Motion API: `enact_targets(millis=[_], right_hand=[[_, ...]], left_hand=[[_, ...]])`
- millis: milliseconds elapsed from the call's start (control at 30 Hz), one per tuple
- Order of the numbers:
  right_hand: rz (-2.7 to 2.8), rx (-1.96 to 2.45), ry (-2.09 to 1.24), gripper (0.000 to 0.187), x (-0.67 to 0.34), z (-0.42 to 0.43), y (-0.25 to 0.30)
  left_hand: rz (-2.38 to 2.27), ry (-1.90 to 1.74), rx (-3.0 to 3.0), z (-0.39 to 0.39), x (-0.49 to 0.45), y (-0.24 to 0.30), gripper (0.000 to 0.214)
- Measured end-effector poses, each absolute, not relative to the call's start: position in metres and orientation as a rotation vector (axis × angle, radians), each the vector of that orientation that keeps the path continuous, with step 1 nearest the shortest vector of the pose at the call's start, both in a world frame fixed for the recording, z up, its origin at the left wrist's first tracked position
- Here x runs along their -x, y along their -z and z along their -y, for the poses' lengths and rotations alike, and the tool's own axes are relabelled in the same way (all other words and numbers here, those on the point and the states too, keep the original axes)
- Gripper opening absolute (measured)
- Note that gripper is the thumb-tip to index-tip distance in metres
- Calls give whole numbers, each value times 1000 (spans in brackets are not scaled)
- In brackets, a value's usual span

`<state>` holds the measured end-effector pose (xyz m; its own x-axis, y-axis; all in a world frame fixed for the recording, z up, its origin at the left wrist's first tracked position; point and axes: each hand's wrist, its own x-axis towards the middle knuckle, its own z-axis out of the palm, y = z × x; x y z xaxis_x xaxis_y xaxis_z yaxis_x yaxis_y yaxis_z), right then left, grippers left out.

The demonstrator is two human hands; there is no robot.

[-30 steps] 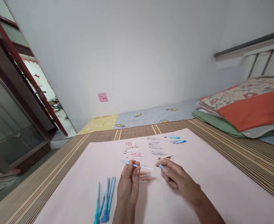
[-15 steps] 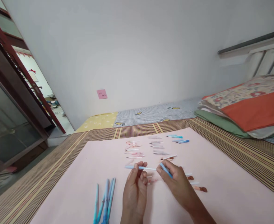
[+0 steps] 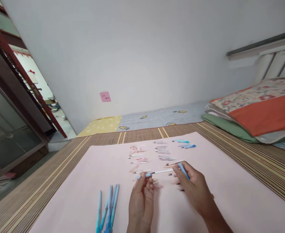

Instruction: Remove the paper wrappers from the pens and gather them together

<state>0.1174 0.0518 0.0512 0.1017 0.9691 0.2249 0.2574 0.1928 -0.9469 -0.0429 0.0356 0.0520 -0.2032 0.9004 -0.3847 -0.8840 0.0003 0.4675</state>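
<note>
My left hand (image 3: 142,200) pinches a thin pen refill with a light blue grip piece (image 3: 154,173) above a pale pink sheet (image 3: 229,194). My right hand (image 3: 193,186) is closed around a light blue pen barrel (image 3: 183,171), just right of the refill's far end. Small pen parts lie in rows beyond the hands: pinkish pieces (image 3: 137,155), clear pieces (image 3: 163,152) and blue-tipped pieces (image 3: 186,144). Several assembled light blue pens (image 3: 108,207) lie at the lower left.
The pink sheet lies on a striped woven mat (image 3: 47,181) on a bed. Folded bedding (image 3: 256,110) is stacked at the right. A white wall with a pink note (image 3: 105,96) stands behind, and a glass-door cabinet (image 3: 8,123) at the left.
The refill in my left hand has tilted so its far end points right. My right hand has moved slightly right and away with the blue barrel. Brown pieces near the right wrist are now covered.
</note>
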Motion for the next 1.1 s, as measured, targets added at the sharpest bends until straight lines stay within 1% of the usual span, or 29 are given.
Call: enact_targets(millis=[200,367,467,633,900,1100], right_hand=[[1230,1249,-891,42,-120,-53,-53],[1233,1291,-926,43,-115,-49,-56],[1322,1333,-879,42,-109,-46,-58],[1501,1239,-794,36,-100,-43,-64],[1692,1200,-864,34,-100,-41,-61],[1760,1320,-781,30,-113,-36,-71]], left_hand=[[-734,-1601,21,-37,41,-54,17],[-696,-1560,-9,-33,34,-51,13],[-678,-1574,-123,-28,30,-50,14],[-741,-1568,-258,-24,30,-51,18],[-719,-1546,-366,-24,31,-46,16],[-767,-1495,-536,-23,30,-43,20]])
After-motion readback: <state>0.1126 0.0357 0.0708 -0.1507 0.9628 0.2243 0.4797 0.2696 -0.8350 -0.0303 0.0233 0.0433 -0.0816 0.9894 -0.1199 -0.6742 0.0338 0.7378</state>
